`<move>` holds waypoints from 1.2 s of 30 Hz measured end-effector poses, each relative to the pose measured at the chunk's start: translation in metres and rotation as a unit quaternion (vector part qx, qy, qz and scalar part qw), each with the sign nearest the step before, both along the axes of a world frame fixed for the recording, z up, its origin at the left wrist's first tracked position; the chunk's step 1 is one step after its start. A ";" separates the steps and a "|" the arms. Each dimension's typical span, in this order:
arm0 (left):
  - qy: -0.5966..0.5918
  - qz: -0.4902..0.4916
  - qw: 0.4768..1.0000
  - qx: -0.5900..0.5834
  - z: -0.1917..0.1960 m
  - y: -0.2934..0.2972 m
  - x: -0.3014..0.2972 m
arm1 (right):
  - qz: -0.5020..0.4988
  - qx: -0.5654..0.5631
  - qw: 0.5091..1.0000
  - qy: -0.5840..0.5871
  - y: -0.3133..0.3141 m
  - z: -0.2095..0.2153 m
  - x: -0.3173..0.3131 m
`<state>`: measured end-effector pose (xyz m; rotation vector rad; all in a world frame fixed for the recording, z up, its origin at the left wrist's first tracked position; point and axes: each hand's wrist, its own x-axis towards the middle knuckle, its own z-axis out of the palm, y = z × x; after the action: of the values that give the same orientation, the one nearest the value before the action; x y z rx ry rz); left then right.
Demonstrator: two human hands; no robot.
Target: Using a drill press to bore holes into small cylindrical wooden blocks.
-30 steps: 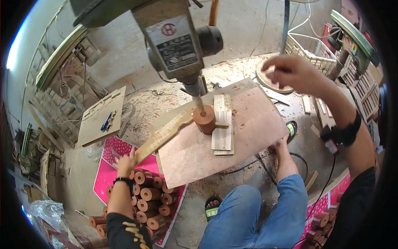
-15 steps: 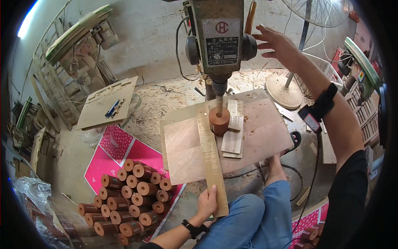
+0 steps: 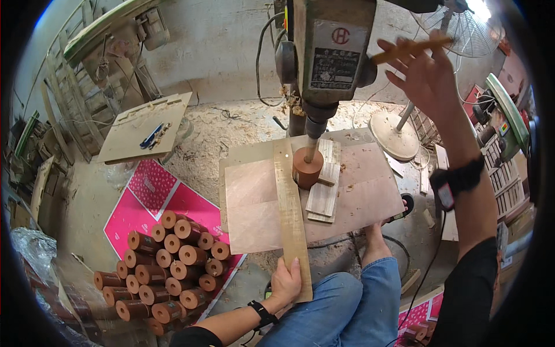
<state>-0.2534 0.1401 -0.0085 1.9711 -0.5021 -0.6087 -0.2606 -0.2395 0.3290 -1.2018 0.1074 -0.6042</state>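
- Two bare hands are in view: the left hand (image 3: 287, 281) low, near the person's knee, and the right hand (image 3: 428, 84) raised beside the drill press (image 3: 338, 55).
- Left fingers grip the near end of a wooden strip (image 3: 291, 214), thumb on top.
- Right fingers are open and spread by the lever (image 3: 413, 50), which crosses in front of them; I cannot tell whether they touch it.
- The strip lies across the tabletop (image 3: 248, 152) and its sheet (image 3: 370, 202), its near end jutting past the edge.
- Just right of the strip, the block (image 3: 306, 172), a brown cylinder, stands upright on the tabletop; whether they touch is unclear.
- The bit (image 3: 313, 147) meets the block's top; its depth is hidden.
- Pale slats (image 3: 322, 199) lie overlapped at the block's right.
- Left of the tabletop, many brown cylinders (image 3: 152, 274) lie piled on a pink sheet (image 3: 124, 215) on the floor.
- Shavings (image 3: 231, 136) litter the floor behind.
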 end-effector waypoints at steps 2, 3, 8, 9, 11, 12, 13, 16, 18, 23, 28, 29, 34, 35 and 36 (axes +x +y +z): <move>0.003 0.005 1.000 0.021 -0.001 0.001 0.000 | 0.069 -0.042 0.996 0.040 0.007 -0.004 -0.019; -0.002 -0.005 1.000 0.026 -0.001 0.001 0.000 | 0.093 -0.057 0.993 0.055 0.012 -0.007 -0.027; 0.011 0.004 0.999 0.042 0.001 0.000 0.002 | 0.006 -0.216 0.948 0.232 0.030 -0.024 -0.058; 0.012 -0.005 0.999 0.047 0.002 0.000 0.002 | 0.002 -0.236 0.928 0.290 0.028 -0.027 -0.059; 0.015 0.001 0.999 0.052 0.003 0.000 0.002 | 0.007 -0.305 0.885 0.353 0.020 -0.039 -0.054; 0.020 -0.011 0.998 0.064 0.004 0.000 0.002 | 0.029 -0.313 0.874 0.369 0.015 -0.048 -0.048; 0.021 -0.001 0.998 0.061 0.005 0.000 0.002 | 0.006 -0.321 0.844 0.429 0.011 -0.058 -0.042; 0.027 -0.001 0.997 0.068 0.007 0.000 0.003 | -0.062 -0.398 0.789 0.465 -0.001 -0.088 -0.018; 0.038 -0.015 0.996 0.078 0.008 -0.001 0.003 | -0.073 -0.389 0.802 0.447 -0.012 -0.100 0.001; 0.027 -0.008 0.996 0.087 0.010 -0.002 0.003 | -0.157 -0.290 0.883 0.336 -0.040 -0.119 0.037; 0.020 -0.005 0.996 0.091 0.012 -0.002 0.002 | -0.098 0.002 0.992 0.075 -0.070 -0.109 0.059; 0.019 -0.014 0.994 0.104 0.013 -0.003 0.003 | -0.066 -0.007 0.996 0.057 -0.075 -0.103 0.065; 0.024 -0.027 0.991 0.125 0.014 -0.001 0.004 | -0.062 0.091 0.991 -0.082 -0.070 -0.069 0.075; 0.024 -0.027 0.992 0.124 0.014 -0.001 0.004 | -0.055 0.115 0.987 -0.097 -0.066 -0.059 0.071; 0.024 -0.036 0.992 0.119 0.014 0.000 0.004 | -0.023 0.151 0.981 -0.122 -0.066 -0.047 0.071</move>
<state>-0.2495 0.1396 0.0053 2.1649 -0.4902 -0.7901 -0.1901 -0.3050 0.2818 -0.8271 0.0176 -0.7439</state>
